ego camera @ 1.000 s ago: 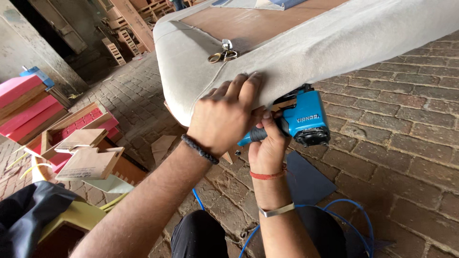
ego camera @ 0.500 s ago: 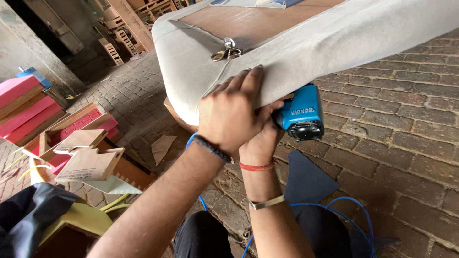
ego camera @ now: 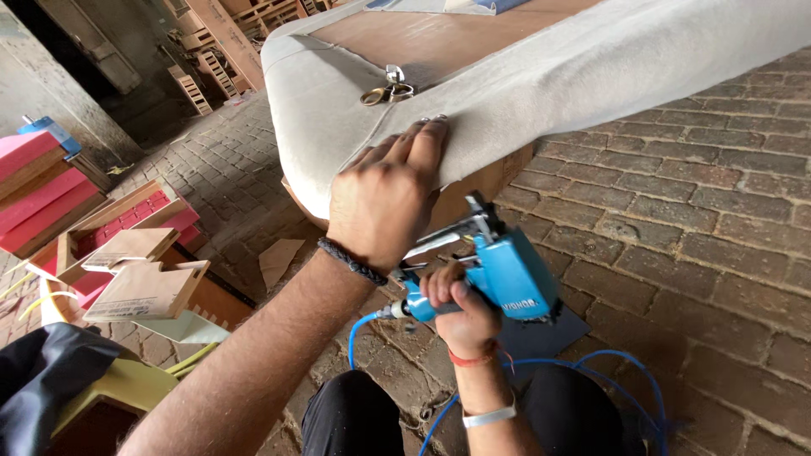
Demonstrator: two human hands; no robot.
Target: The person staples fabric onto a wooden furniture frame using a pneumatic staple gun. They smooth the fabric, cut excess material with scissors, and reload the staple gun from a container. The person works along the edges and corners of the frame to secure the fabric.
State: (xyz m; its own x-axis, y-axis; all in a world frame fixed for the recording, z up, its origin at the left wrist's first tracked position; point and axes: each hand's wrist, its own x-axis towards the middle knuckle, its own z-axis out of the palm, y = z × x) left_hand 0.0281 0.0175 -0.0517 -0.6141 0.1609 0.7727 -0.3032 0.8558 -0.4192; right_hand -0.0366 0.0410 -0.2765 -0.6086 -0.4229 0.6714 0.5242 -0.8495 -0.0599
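An upholstery workshop: brick floor (ego camera: 676, 236), stacked wooden frames (ego camera: 211, 51), pink foam slabs (ego camera: 34, 186), fabric-covered furniture (ego camera: 541, 84).

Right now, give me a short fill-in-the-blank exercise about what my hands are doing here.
1. The left hand presses flat on the ____ fabric.
2. The right hand grips a ____ staple gun.
3. A pair of ____ lies on the wooden panel.
4. The floor is paved with ____.

Missing words: grey; blue; scissors; bricks
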